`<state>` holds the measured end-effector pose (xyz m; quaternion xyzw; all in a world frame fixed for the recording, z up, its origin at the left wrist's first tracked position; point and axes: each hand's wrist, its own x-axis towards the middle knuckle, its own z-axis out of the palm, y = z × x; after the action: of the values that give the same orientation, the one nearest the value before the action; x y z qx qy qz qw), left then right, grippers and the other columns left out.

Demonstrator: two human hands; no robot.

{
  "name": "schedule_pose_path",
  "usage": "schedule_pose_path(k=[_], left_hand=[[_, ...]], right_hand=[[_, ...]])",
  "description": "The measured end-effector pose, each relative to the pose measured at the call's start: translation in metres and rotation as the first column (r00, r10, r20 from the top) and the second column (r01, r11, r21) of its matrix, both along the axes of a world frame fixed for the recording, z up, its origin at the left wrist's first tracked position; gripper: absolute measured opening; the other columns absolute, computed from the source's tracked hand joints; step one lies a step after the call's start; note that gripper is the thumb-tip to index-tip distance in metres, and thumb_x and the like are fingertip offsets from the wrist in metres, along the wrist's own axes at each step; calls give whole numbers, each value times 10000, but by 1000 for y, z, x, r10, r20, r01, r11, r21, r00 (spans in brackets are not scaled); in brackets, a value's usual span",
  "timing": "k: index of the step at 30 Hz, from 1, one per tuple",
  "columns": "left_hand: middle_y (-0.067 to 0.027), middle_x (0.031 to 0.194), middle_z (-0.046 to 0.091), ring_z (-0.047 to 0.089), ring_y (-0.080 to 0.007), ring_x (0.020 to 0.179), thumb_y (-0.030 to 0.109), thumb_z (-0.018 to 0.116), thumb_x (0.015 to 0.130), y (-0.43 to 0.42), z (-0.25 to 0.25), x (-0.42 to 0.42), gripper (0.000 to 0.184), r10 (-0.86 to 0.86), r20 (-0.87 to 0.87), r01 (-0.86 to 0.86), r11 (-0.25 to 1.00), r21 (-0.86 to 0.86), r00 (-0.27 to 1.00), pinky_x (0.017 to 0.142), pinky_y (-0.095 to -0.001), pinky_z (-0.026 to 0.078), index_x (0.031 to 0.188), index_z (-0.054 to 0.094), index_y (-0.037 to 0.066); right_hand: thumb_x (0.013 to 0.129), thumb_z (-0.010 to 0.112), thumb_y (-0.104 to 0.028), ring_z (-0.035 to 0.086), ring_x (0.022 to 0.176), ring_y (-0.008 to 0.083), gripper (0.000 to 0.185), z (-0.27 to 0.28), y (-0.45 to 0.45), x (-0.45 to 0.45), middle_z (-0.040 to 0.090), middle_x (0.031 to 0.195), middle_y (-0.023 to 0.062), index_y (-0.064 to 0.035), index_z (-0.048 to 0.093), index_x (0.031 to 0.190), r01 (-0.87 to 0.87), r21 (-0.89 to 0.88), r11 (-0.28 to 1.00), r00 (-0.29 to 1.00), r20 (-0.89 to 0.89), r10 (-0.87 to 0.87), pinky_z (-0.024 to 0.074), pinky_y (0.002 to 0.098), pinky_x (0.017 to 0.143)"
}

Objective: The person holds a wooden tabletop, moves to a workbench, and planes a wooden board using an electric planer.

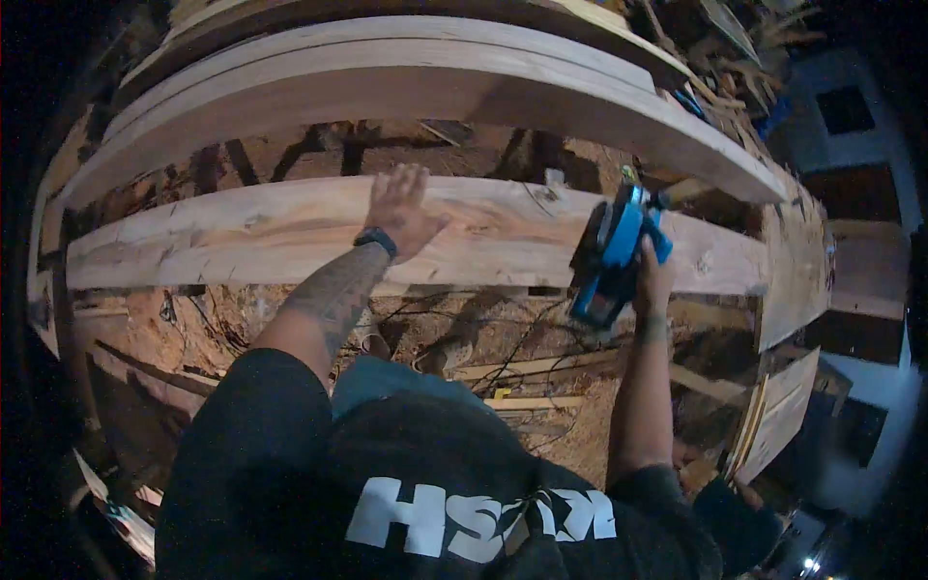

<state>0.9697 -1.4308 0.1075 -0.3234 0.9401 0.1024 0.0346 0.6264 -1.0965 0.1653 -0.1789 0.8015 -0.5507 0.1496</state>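
Note:
A long pale wooden board spans the view from left to right. My left hand lies flat on its upper middle part, fingers apart and pointing away from me, with a dark watch at the wrist. At the board's right part, my right hand is wrapped round the rear handle of a blue and black power tool. The tool is over the board and partly hides it; whether its base touches the wood cannot be made out.
Beyond the board are more long stacked boards. A wooden panel stands at the right end. Sawdust, cables and wood strips lie on the ground below. Part of another person's hand shows at the lower right.

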Motion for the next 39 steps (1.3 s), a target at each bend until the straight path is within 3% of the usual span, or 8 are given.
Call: schedule_pose_path(k=[2,14,19,25,29,32,35,39], left_hand=[[-180,1764,187,125,-340,1644,683,473,1013,-2,-4,6,983,-6,-43,6,1000,12,999,1326,-545,27,1693,172,40],[-216,1724,270,229,-396,1606,586,516,1015,-16,-69,99,862,-47,-430,97,991,93,902,1310,-558,164,1648,314,37],[-187,1732,275,211,-357,1616,572,587,980,-55,-45,282,911,-4,-291,28,997,76,957,1319,-534,143,1648,312,17],[-192,1723,277,237,-394,1597,560,649,949,-77,-4,450,958,396,-117,-391,918,58,911,1296,-574,181,1643,300,2],[-213,1744,199,242,-431,1589,546,650,965,-61,-23,516,988,502,-17,-501,865,37,865,1280,-577,244,1666,236,-14],[-240,1721,255,312,-456,1554,532,646,978,-17,-78,546,928,698,60,-681,671,293,714,1261,-549,304,1629,315,-41],[-290,1476,562,539,-441,1386,565,609,984,31,-91,577,813,571,347,-659,539,524,743,1171,-516,434,1505,486,-46],[-266,1186,726,693,-408,1110,681,575,973,162,-166,641,734,593,492,-751,334,569,637,994,-520,530,1159,724,-13]], right_hand=[[1028,708,-359,644,1067,192,445,3,12,42,718,1204,91,-1,682,1292,-28,56,998,999,22,27,495,352,975],[933,843,-311,619,1183,245,606,59,16,223,619,1379,154,36,605,1369,-301,379,875,951,186,247,497,387,1014],[951,817,-157,626,938,121,407,53,-37,275,691,1075,36,-9,626,1279,-511,383,770,845,58,532,526,292,808],[1014,747,-165,596,819,96,381,54,-168,335,677,999,17,2,600,1324,-766,134,629,636,302,710,487,276,693],[1014,751,-375,657,1090,215,605,37,-263,367,713,1175,153,47,574,1409,-882,228,412,470,376,799,521,363,962],[1047,700,-348,631,870,153,480,40,-327,406,685,998,74,14,582,1339,-918,284,277,363,318,876,509,319,761],[1064,670,-313,546,615,77,315,63,-370,451,611,760,-20,-30,619,1192,-974,115,194,213,179,961,432,279,547],[1032,718,-366,539,577,81,338,47,-398,454,593,713,-32,-52,640,1129,-967,178,181,227,291,929,443,280,527]])
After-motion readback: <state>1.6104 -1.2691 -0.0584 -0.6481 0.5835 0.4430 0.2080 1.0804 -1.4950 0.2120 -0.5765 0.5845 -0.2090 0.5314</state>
